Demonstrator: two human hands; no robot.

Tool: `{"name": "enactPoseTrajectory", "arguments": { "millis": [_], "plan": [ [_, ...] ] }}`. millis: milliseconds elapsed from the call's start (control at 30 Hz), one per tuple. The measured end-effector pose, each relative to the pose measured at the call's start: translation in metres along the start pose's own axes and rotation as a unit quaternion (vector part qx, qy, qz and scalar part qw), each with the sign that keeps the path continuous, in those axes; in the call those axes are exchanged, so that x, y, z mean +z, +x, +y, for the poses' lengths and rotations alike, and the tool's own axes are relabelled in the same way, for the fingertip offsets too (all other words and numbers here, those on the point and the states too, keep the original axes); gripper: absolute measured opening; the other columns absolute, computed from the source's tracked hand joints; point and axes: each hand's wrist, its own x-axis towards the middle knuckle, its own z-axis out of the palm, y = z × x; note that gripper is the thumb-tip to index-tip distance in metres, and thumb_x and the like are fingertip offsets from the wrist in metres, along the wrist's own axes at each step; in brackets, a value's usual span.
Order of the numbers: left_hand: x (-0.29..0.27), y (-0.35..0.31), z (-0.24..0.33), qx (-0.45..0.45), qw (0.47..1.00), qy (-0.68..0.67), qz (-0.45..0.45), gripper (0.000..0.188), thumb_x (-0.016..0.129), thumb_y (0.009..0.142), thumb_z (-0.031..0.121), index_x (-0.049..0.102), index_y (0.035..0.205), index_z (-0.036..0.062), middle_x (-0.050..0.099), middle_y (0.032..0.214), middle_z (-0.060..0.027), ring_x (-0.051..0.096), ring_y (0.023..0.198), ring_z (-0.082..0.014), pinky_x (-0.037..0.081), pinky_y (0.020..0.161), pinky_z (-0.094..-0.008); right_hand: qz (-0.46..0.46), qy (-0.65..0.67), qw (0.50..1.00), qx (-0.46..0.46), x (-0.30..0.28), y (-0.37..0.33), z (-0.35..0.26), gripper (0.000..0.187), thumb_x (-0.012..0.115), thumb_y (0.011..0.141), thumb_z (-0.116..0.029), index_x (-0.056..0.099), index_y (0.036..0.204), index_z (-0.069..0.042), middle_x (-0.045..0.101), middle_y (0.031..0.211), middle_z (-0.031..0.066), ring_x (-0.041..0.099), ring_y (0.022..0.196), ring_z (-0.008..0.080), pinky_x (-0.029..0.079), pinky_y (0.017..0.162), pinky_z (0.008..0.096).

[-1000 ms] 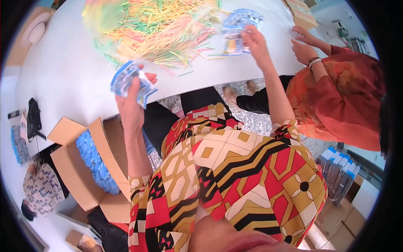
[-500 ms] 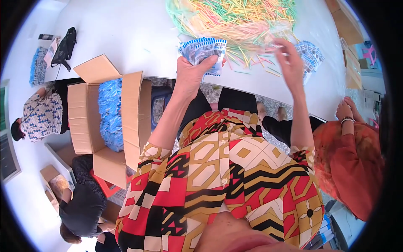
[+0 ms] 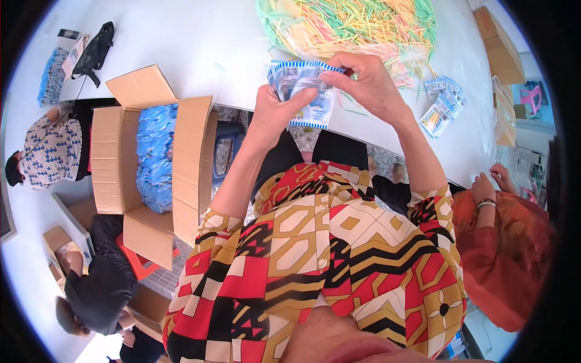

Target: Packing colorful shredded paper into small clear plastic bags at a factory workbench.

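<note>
My left grip (image 3: 272,116) was closed around blue-and-white packets (image 3: 316,111); my right grip (image 3: 370,83) pinched their upper right corner, at the counter (image 3: 200,45).

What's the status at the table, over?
Left hand gripping packets; right hand pinching their top corner. Other packets to the right. Stick pile beyond, not in the way.
</note>
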Motion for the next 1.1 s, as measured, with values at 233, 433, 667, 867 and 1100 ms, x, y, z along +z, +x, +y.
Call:
{"name": "enactPoseTrajectory", "arguments": {
  "millis": [233, 433, 667, 867, 1100],
  "plan": [
    [-0.01, 0.002, 0.001, -0.018, 0.998, 0.033, -0.045, 0.026, 0.07, 0.077, 0.012, 0.064, 0.099, -0.0001, 0.066, 0.088, -0.0041, 0.06, 0.077, -0.0085, 0.05, 0.07, -0.0245, -0.016, -0.05, 0.998, -0.044, -0.002, 0.003, -0.009, 0.01, 0.063, 0.081, -0.009, 0.062, 0.087, -0.001, 0.059, 0.074, 0.0026, 0.049, 0.067, 0.0099, 0.04, 0.062, 0.0245],
    [-0.01, 0.001, -0.004, 0.008, 0.999, 0.038, 0.002, 0.022, 0.071, 0.075, 0.006, 0.065, 0.095, -0.0002, 0.066, 0.086, -0.0046, 0.061, 0.076, -0.0086, 0.05, 0.07, -0.0247, 0.029, -0.042, 0.995, -0.089, 0.001, 0.002, -0.018, 0.02, 0.067, 0.075, -0.004, 0.062, 0.094, -0.003, 0.061, 0.089, 0.003, 0.052, 0.071, 0.0114, 0.043, 0.062, 0.0247],
    [-0.008, 0.002, 0.0, 0.024, 0.999, 0.002, 0.047, 0.024, 0.072, 0.072, 0.0, 0.064, 0.095, -0.0004, 0.066, 0.087, -0.0053, 0.062, 0.075, -0.0105, 0.051, 0.07, -0.0246, 0.097, -0.077, 0.979, -0.165, 0.003, -0.01, -0.033, 0.035, 0.071, 0.068, 0.001, 0.061, 0.101, -0.007, 0.059, 0.106, 0.0042, 0.055, 0.076, 0.0122, 0.045, 0.06, 0.0232],
    [-0.002, 0.0, 0.004, 0.003, 0.997, 0.047, 0.061, 0.029, 0.068, 0.069, -0.004, 0.061, 0.097, -0.0001, 0.064, 0.088, -0.0049, 0.061, 0.078, -0.0118, 0.05, 0.072, -0.0259, 0.125, -0.246, 0.913, -0.299, 0.009, -0.009, -0.031, 0.03, 0.071, 0.063, -0.003, 0.059, 0.09, -0.007, 0.058, 0.102, 0.0061, 0.06, 0.088, 0.0221, 0.051, 0.068, 0.0322],
    [-0.009, -0.001, -0.014, -0.007, 0.997, 0.024, 0.069, 0.034, 0.067, 0.068, -0.005, 0.059, 0.1, 0.0007, 0.063, 0.093, -0.0039, 0.06, 0.083, -0.011, 0.049, 0.074, -0.0259, 0.032, -0.329, 0.872, -0.361, 0.005, -0.01, -0.026, 0.015, 0.062, 0.068, -0.01, 0.055, 0.08, -0.006, 0.055, 0.097, 0.0027, 0.056, 0.077, 0.0162, 0.046, 0.055, 0.0273]
  ]
}}
